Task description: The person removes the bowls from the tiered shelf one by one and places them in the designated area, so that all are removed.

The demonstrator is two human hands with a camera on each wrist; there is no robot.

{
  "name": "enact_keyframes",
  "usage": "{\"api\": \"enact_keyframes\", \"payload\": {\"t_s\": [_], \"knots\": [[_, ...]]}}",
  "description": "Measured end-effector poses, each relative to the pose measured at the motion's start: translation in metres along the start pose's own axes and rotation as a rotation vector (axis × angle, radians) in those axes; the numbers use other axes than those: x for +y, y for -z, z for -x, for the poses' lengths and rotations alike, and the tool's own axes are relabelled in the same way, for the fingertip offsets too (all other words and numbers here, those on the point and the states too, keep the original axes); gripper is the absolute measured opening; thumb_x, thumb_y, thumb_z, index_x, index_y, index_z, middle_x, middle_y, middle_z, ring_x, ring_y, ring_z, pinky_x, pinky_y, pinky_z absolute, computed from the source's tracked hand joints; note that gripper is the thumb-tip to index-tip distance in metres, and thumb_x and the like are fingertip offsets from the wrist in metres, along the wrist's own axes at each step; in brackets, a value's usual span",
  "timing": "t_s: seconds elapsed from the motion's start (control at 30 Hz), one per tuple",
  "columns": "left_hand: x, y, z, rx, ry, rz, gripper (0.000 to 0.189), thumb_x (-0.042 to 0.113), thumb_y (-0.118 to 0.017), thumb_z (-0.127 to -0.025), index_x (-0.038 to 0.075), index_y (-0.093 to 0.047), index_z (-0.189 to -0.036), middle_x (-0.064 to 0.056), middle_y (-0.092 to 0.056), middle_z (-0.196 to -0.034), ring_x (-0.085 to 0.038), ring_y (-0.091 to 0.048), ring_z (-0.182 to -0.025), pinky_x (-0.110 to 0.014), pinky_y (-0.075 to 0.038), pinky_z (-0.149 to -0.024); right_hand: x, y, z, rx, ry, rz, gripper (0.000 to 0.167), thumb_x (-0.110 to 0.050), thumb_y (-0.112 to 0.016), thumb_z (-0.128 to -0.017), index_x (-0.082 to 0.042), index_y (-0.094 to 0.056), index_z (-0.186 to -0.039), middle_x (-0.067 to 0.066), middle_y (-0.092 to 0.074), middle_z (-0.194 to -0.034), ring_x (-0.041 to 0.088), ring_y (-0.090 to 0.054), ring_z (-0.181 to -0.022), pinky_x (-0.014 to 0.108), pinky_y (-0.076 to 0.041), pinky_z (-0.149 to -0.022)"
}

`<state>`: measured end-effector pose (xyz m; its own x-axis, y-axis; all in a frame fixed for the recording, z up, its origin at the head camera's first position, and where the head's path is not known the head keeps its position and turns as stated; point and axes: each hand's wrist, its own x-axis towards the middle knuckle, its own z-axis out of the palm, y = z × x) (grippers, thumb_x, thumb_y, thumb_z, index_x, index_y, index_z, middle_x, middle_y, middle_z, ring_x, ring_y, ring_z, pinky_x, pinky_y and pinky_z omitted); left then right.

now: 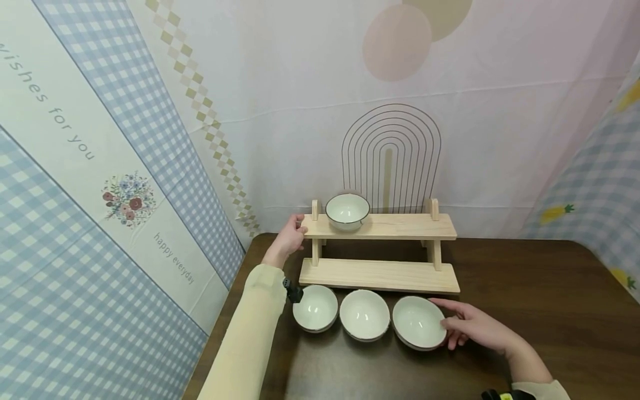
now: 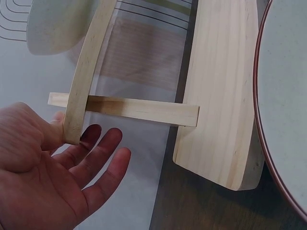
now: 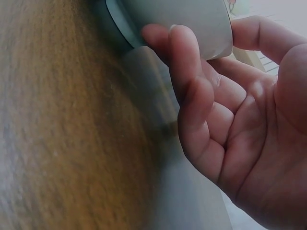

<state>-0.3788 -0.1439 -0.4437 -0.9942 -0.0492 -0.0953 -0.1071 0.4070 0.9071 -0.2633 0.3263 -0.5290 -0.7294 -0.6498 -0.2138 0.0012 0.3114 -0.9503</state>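
Observation:
A two-tier wooden shelf [image 1: 385, 276] stands at the back of the table. My left hand [image 1: 290, 236] holds the left end of its upper board [image 2: 79, 103], thumb on one side and fingers spread under it. On that upper board sits a white bowl with a dark rim [image 1: 347, 210]. In front of the shelf three similar bowls stand in a row: a left bowl [image 1: 315, 308], a middle bowl [image 1: 364, 315] and a right bowl [image 1: 419, 323]. My right hand [image 1: 475, 326] grips the right bowl's right side, with curled fingers [image 3: 184, 57] against its outer wall.
The dark wooden table [image 1: 525, 289] extends to the right of the shelf. A printed cloth [image 1: 280, 139] hangs right behind it, and a blue checked cloth [image 1: 100, 266] hangs along the left. Wooden uprights [image 1: 434, 210] rise near the ends of the upper board.

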Motion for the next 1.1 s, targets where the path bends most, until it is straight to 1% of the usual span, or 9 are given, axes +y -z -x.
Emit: {"api": "enact_keyframes", "payload": {"t_s": [0.23, 0.4, 0.6, 0.73, 0.83, 0.93, 1.1], "knots": [[-0.001, 0.001, -0.001, -0.008, 0.003, 0.000, 0.045, 0.009, -0.044, -0.115, 0.005, -0.037, -0.159, -0.025, -0.049, -0.147, -0.050, -0.058, -0.125, -0.059, -0.054, -0.095, 0.001, -0.001, 0.000, -0.004, 0.000, -0.008, 0.065, -0.013, -0.051, -0.112, 0.010, -0.022, -0.165, 0.023, -0.076, -0.089, 0.032, -0.074, -0.073, 0.039, -0.059, -0.064], [-0.001, 0.002, -0.001, -0.013, 0.001, 0.001, 0.045, 0.010, -0.044, -0.115, 0.005, -0.037, -0.159, -0.025, -0.049, -0.146, -0.049, -0.059, -0.124, -0.056, -0.054, -0.092, 0.001, -0.001, 0.001, -0.011, 0.003, -0.012, 0.066, -0.014, -0.052, -0.112, 0.010, -0.021, -0.165, 0.023, -0.076, -0.089, 0.032, -0.075, -0.074, 0.039, -0.059, -0.064], [-0.002, 0.003, -0.001, -0.006, -0.007, -0.018, 0.045, 0.010, -0.045, -0.115, 0.006, -0.038, -0.159, -0.023, -0.051, -0.144, -0.043, -0.062, -0.117, -0.046, -0.055, -0.082, -0.001, -0.002, 0.003, -0.020, 0.005, -0.013, 0.067, -0.016, -0.053, -0.112, 0.010, -0.020, -0.165, 0.024, -0.076, -0.091, 0.032, -0.075, -0.076, 0.038, -0.059, -0.065], [-0.002, 0.003, -0.001, -0.001, -0.010, -0.021, 0.044, 0.010, -0.045, -0.115, 0.006, -0.038, -0.158, -0.023, -0.052, -0.143, -0.039, -0.063, -0.113, -0.041, -0.054, -0.077, -0.001, -0.002, 0.005, -0.030, -0.014, -0.013, 0.068, -0.019, -0.050, -0.114, 0.010, -0.016, -0.165, 0.024, -0.075, -0.095, 0.034, -0.075, -0.082, 0.038, -0.060, -0.069], [-0.002, 0.003, 0.000, -0.004, -0.011, -0.015, 0.045, 0.010, -0.045, -0.115, 0.005, -0.038, -0.158, -0.023, -0.052, -0.143, -0.041, -0.063, -0.115, -0.043, -0.055, -0.079, 0.001, -0.003, 0.007, -0.028, -0.047, -0.016, 0.067, -0.022, -0.046, -0.115, 0.009, -0.015, -0.166, 0.022, -0.074, -0.100, 0.034, -0.074, -0.088, 0.039, -0.060, -0.074], [-0.003, 0.005, 0.001, -0.017, -0.012, -0.003, 0.045, 0.010, -0.045, -0.115, 0.005, -0.037, -0.159, -0.024, -0.051, -0.144, -0.044, -0.062, -0.119, -0.050, -0.055, -0.085, 0.001, -0.006, 0.011, -0.004, -0.063, -0.006, 0.064, -0.023, -0.045, -0.116, 0.008, -0.020, -0.166, 0.020, -0.074, -0.103, 0.035, -0.074, -0.093, 0.038, -0.059, -0.077], [-0.006, 0.007, 0.002, -0.033, -0.012, 0.006, 0.045, 0.010, -0.044, -0.115, 0.006, -0.037, -0.159, -0.024, -0.050, -0.145, -0.047, -0.060, -0.123, -0.057, -0.054, -0.093, -0.003, -0.008, 0.020, 0.046, -0.050, 0.030, 0.058, -0.022, -0.043, -0.116, 0.007, -0.027, -0.164, 0.018, -0.073, -0.106, 0.034, -0.074, -0.096, 0.037, -0.058, -0.078]]}}
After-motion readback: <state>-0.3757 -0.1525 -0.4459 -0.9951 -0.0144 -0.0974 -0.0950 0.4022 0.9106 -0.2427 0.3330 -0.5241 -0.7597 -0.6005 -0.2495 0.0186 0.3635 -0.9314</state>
